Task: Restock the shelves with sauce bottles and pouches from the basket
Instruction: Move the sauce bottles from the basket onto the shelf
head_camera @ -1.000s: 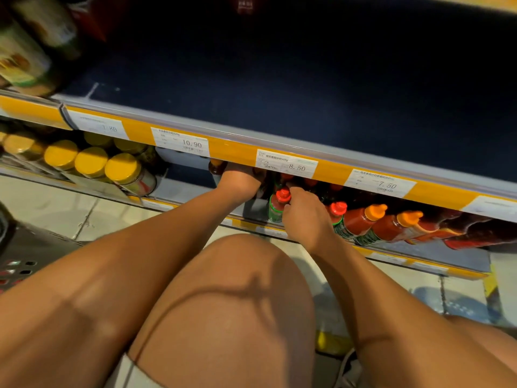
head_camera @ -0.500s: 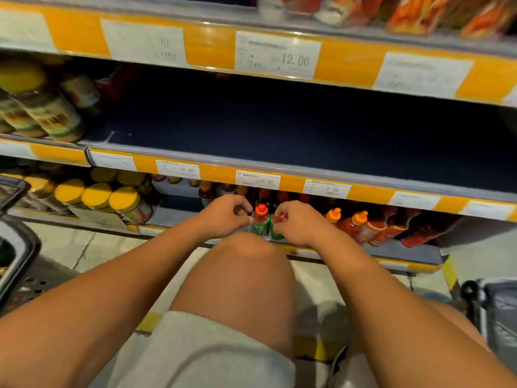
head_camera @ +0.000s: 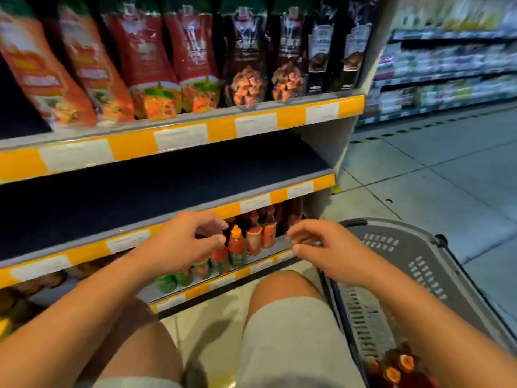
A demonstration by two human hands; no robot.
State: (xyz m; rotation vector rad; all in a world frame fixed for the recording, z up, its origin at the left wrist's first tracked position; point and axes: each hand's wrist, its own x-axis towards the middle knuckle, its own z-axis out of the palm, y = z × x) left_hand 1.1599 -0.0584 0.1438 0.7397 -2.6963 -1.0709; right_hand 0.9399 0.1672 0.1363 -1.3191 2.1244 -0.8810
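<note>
Now | left hand [head_camera: 179,242], right hand [head_camera: 330,253] loose, empty | basket [head_camera: 414,259] beneath right

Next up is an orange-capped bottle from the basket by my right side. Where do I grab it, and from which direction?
Judging from the view, take the orange-capped bottle by its neck just under the cap, coming straight down with the right hand. It seems to stand cap-up, packed among others in the basket, so only caps and shoulders show; the bodies are hidden.

pouches [head_camera: 156,65] on top shelf [head_camera: 179,135]; bottles [head_camera: 251,239] on bottom shelf; basket [head_camera: 414,264] right.
</note>
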